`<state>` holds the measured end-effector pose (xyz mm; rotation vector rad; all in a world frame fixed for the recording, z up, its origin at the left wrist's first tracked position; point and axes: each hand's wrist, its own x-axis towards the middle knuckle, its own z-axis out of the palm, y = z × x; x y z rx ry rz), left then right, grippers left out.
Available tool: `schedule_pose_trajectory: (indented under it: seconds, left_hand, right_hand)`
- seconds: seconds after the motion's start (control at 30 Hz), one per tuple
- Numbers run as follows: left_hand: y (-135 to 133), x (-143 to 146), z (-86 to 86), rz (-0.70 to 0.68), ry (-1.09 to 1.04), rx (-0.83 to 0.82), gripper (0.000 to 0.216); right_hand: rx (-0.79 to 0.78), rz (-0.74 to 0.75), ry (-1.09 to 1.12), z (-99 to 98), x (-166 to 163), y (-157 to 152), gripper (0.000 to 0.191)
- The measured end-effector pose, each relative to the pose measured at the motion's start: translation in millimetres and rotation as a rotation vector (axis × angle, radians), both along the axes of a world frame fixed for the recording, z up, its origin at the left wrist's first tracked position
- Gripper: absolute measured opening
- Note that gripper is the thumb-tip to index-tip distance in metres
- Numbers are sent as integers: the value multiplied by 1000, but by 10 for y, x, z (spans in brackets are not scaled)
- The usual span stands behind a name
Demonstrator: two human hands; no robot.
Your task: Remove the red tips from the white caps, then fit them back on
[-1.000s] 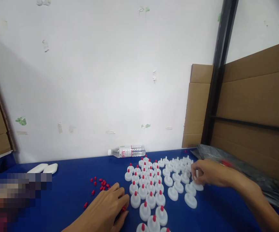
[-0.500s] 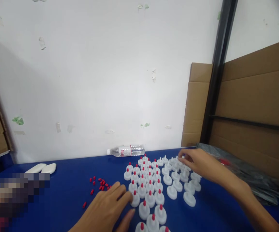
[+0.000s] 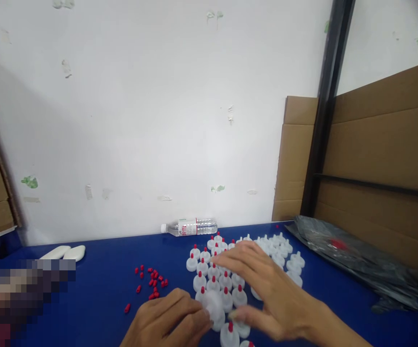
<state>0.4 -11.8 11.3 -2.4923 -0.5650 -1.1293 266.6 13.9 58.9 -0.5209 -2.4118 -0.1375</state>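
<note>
Across the blue table [image 3: 96, 289], loose red tips [image 3: 154, 283] are lying scattered, just beyond the left hand [image 3: 172, 318]. That hand is curling its fingers inward, the fingertips apparently touching a motion-blurred white cap [image 3: 213, 307] to their right; whether they are gripping it, I cannot tell. Red-tipped caps [image 3: 213, 285] are standing close around and beyond it. Farther right, the right hand [image 3: 266, 289] is hovering, thumb spread well away from the fingers, holding nothing visible, the blurred cap sitting between its thumb and the left fingertips. Bare-nozzled caps [image 3: 297, 260] are clustering beyond.
</note>
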Motion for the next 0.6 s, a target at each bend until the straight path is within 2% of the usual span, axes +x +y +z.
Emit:
schedule_pose_trajectory:
  seconds: [0.07, 0.2, 0.3, 0.43, 0.6]
  left_hand:
    - [9, -17, -5, -41, -64, 22, 15]
    - [-5, -15, -7, 44, -48, -57, 15]
    - [-22, -16, 20, 99, -43, -88, 11]
    - [-19, -21, 44, 168, -33, -86, 12]
    - [-18, 5, 26, 162, 47, -86, 17]
  right_hand:
    - [41, 83, 5, -46, -94, -46, 66]
    - [135, 125, 88, -132, -220, -75, 24]
    - [166, 81, 131, -163, -249, -80, 12]
    - [178, 48, 157, -189, -254, -108, 16]
    - [25, -84, 79, -224, -277, -150, 41]
